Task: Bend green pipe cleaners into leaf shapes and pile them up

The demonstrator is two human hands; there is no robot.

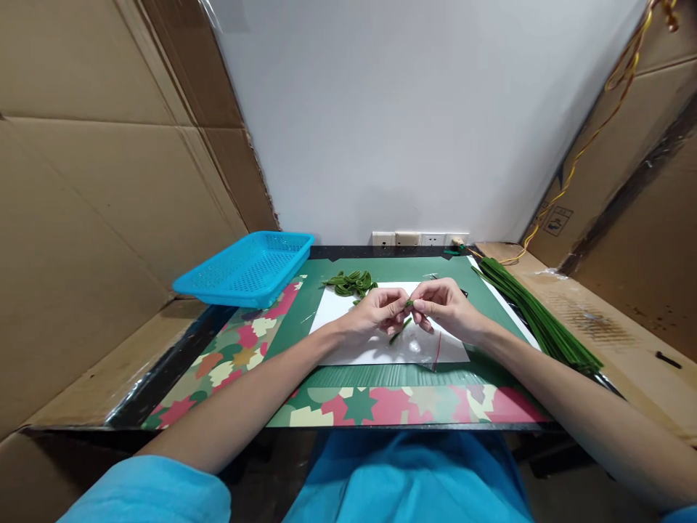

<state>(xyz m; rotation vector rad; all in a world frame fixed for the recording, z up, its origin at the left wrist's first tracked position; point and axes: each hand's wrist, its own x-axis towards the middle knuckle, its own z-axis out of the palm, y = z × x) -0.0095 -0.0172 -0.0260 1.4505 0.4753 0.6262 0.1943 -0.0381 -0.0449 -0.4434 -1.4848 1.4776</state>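
Note:
My left hand (388, 308) and my right hand (442, 305) meet above a white sheet of paper (348, 349). Both pinch a short green pipe cleaner piece (409, 303) between thumb and fingertips; most of it is hidden by the fingers. Below them, another short green pipe cleaner piece (400, 331) shows, along with a clear plastic bag (428, 352) with a red line. Just beyond my left hand lies a pile of bent green pipe cleaner loops (350, 282), partly on the paper. A small dark object behind my right hand is mostly covered.
A blue perforated basket (245, 272) stands at the table's back left. Along the right lies a bundle of long straight green pipe cleaners (536, 312). Cardboard walls (98, 160) flank both sides. Power sockets (419, 239) and a yellow cord (585, 142) are at the back.

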